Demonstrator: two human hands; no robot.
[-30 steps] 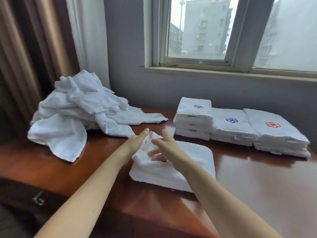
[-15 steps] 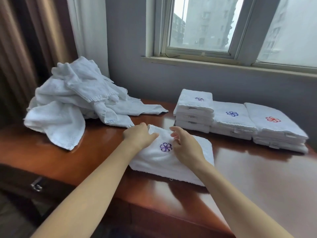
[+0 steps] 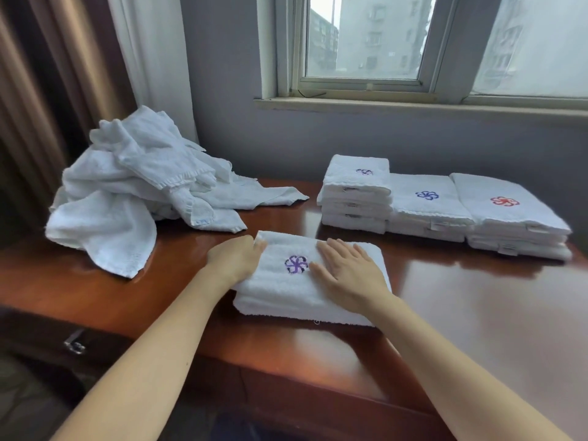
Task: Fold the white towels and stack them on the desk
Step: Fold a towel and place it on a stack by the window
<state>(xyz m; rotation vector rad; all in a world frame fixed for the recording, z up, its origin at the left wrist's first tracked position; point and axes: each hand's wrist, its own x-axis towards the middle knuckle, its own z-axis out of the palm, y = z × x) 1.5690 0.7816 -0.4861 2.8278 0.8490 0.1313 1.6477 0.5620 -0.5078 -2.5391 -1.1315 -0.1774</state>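
Right hand (image 3: 346, 272) presses folded towel (image 3: 286, 292) — left hand (image 3: 234, 259) (touching) at edge.

The tabletop (image 3: 477, 313) is glossy reddish-brown wood, smooth enough to mirror window light. The folded towel (image 3: 286, 294) is matt white terry cloth with a nubby pile and a purple stitched emblem (image 3: 296, 264). The crumpled heap (image 3: 133, 192) shows the same soft, rough weave. A drawer pull (image 3: 74, 343) looks metallic.
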